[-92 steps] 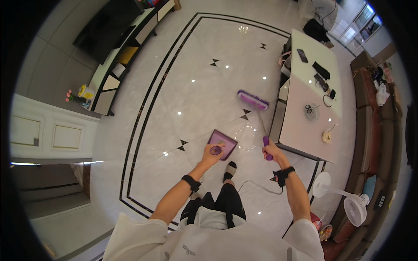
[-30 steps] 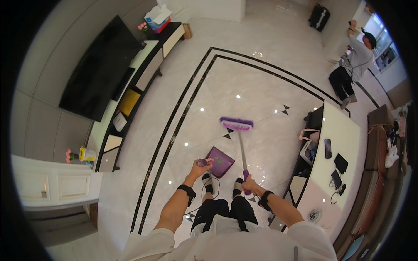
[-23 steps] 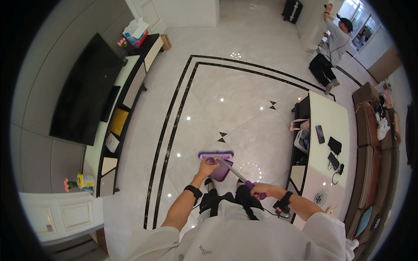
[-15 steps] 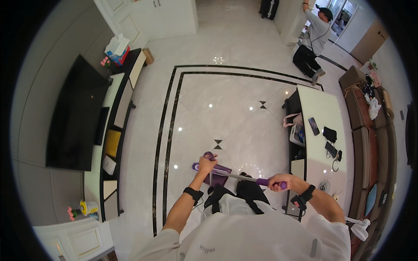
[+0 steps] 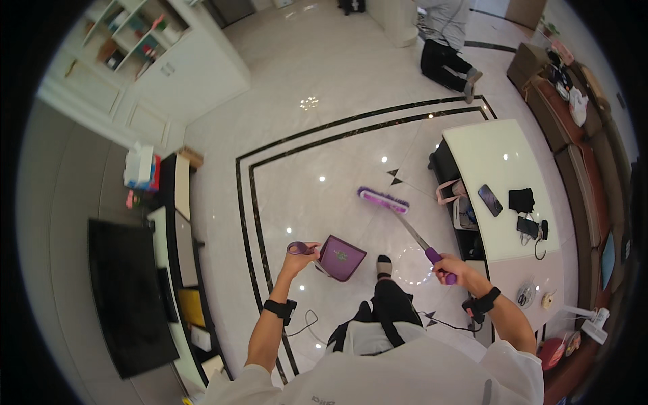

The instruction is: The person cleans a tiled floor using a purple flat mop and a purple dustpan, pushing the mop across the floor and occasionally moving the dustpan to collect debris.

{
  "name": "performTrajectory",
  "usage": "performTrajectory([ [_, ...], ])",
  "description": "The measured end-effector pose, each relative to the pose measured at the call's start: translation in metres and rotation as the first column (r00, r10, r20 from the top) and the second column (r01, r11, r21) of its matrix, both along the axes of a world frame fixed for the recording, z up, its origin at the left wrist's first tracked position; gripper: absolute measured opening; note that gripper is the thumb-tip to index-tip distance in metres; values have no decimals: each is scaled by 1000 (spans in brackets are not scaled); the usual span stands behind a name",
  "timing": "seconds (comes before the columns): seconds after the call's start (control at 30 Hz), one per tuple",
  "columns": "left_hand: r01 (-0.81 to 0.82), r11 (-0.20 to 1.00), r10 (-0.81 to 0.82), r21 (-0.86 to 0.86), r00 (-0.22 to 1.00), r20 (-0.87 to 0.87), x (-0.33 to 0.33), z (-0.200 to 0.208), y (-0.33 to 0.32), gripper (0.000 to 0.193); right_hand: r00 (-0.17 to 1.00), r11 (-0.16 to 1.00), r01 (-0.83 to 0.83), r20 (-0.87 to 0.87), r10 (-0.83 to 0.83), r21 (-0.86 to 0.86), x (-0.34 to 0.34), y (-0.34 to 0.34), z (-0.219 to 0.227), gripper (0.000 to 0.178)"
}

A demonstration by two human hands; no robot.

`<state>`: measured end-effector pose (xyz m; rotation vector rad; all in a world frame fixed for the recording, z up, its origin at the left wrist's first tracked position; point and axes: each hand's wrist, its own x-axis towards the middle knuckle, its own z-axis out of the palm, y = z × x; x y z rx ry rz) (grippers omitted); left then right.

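My left hand is closed round the upper end of a purple long-handled dustpan, whose pan appears just right of the hand. A purple-gripped broom with a metal shaft is in my right hand, its fingers wrapped round the grip. The broom's purple bristle head is ahead of me over the pale tiled floor, beyond the dustpan and apart from it. Whether the bristles touch the tiles, I cannot tell. Both wrists wear black straps.
To the right, a coffee table holds a phone and other small things. Past it runs a brown sofa. A television and its low cabinet line the left. A person crouches or kneels at the far right.
The broom head has swung forward, away from the dustpan near my feet. My hands have moved apart, and one foot now shows further forward. The whole view has turned.
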<state>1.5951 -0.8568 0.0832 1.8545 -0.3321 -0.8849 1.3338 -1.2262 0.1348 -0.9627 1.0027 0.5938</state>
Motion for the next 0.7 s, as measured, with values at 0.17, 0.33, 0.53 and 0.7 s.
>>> performTrajectory([
  [0.17, 215, 975, -219, -49, 972, -86, 117, -9, -72, 32, 981, 969, 184, 96, -170, -164, 89, -26, -69, 7],
  [0.33, 282, 957, -285, -62, 957, -58, 195, -44, -116, 26, 941, 922, 334, 20, -337, -196, 169, -27, -148, 12],
  [0.53, 338, 923, -366, -184, 919, -148, 267, -78, -93, 29, 942, 933, 325, -28, -333, -157, 220, 54, -159, 13],
  [0.7, 454, 858, -490, -240, 863, -120, 306, -88, -110, 23, 961, 968, 249, -114, -252, -41, 267, 109, -93, 14],
])
